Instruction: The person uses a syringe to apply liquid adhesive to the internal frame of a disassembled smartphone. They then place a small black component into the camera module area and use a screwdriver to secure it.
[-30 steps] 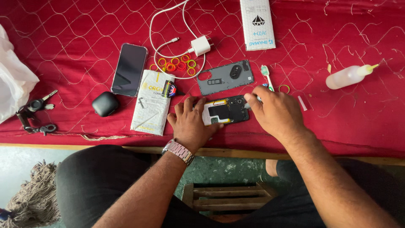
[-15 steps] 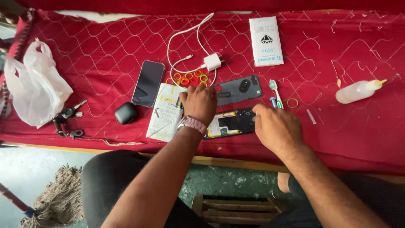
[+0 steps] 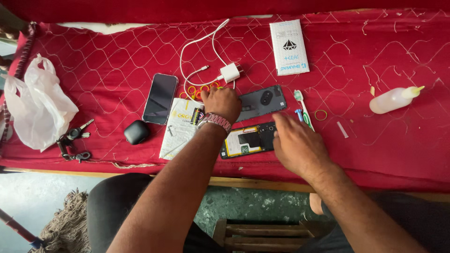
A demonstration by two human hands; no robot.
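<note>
On a red quilted cloth (image 3: 112, 70), the left hand (image 3: 222, 103) reaches over small orange and yellow rubber rings (image 3: 199, 90), fingers curled; whether they pinch one cannot be told. The right hand (image 3: 297, 145), fingers loosely spread, rests on an opened black phone body (image 3: 243, 140), just below its detached dark back cover (image 3: 260, 100).

A red cloth (image 3: 117, 61) with white netting, black phone (image 3: 160, 98), white charger (image 3: 229, 72), orange rings (image 3: 200, 90).
</note>
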